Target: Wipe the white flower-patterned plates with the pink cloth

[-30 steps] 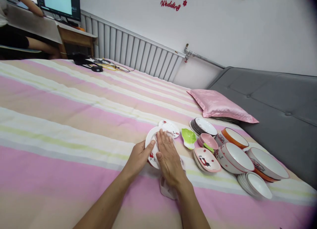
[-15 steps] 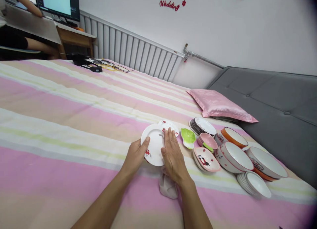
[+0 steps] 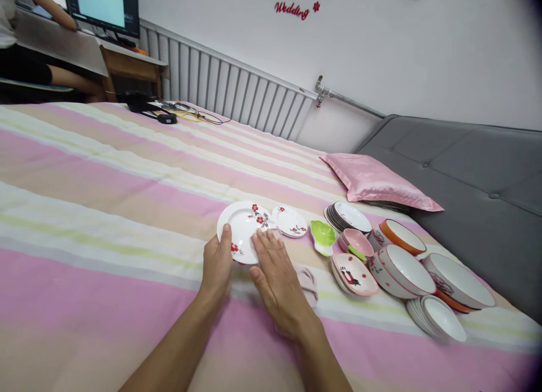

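Note:
A white plate (image 3: 241, 225) with red flowers on its rim is tilted up above the bed. My left hand (image 3: 217, 263) grips it by its left edge, thumb on the face. My right hand (image 3: 277, 282) lies flat over the plate's right part, fingers together, with a pale pinkish cloth (image 3: 308, 284) under it. Part of that cloth shows beyond the fingertips and part hangs right of the hand; the rest is hidden. Just right of the held plate, similar flowered plates (image 3: 289, 220) lie on the bed.
Right of my hands stand a green-and-white leaf-shaped dish (image 3: 323, 236), pink square bowls (image 3: 354, 274), stacked plates (image 3: 349, 216), large bowls (image 3: 410, 268) and small white bowls (image 3: 442, 318). Behind them are a pink pillow (image 3: 381, 180) and grey headboard (image 3: 466, 171). A person (image 3: 46, 16) sits far left.
The plate has shifted left and turned, showing more red flowers. My right hand has slid left and down with the cloth, which now hangs further right. The flowered plates behind are more exposed.

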`<state>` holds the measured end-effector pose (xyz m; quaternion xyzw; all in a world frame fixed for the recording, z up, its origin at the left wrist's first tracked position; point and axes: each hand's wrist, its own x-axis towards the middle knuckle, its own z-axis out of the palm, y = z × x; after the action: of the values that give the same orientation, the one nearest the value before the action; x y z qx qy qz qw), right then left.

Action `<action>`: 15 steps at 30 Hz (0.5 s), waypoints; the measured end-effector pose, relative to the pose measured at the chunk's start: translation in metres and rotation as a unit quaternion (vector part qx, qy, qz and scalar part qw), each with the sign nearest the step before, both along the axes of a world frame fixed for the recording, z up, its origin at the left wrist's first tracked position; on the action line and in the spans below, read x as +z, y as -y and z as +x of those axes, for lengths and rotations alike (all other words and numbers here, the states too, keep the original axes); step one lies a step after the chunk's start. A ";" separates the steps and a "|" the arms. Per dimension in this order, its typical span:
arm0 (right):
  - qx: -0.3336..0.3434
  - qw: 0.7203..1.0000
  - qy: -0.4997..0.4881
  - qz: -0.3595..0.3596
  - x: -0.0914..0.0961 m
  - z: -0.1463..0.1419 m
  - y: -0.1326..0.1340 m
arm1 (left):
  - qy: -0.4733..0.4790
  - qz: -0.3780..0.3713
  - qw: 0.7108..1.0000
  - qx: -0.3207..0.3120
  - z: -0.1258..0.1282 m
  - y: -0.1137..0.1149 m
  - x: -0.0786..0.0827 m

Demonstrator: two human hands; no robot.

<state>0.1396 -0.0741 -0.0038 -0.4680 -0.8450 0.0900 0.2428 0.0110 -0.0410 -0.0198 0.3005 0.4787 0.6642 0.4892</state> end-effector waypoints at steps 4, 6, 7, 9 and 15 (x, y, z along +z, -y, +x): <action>0.034 0.999 0.011 -0.009 0.007 -0.011 0.008 | -0.016 -0.014 1.000 0.009 -0.002 0.003 0.006; 0.049 0.999 0.015 -0.010 0.008 -0.014 0.011 | -0.046 -0.037 0.998 0.012 -0.002 0.005 0.010; 0.056 0.998 0.016 -0.009 0.008 -0.015 0.011 | -0.056 -0.044 0.997 0.014 -0.002 0.006 0.012; 0.065 0.998 0.007 -0.005 0.007 -0.016 0.011 | -0.055 -0.046 0.997 0.011 -0.001 0.008 0.013; 0.041 0.992 -0.116 0.005 0.000 -0.011 0.005 | -0.004 -0.024 0.999 -0.031 0.001 0.006 0.008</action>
<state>0.1288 -0.0795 -0.0033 -0.4186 -0.8297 0.1497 0.3375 0.0121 -0.0466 -0.0114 0.3062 0.4868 0.6356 0.5150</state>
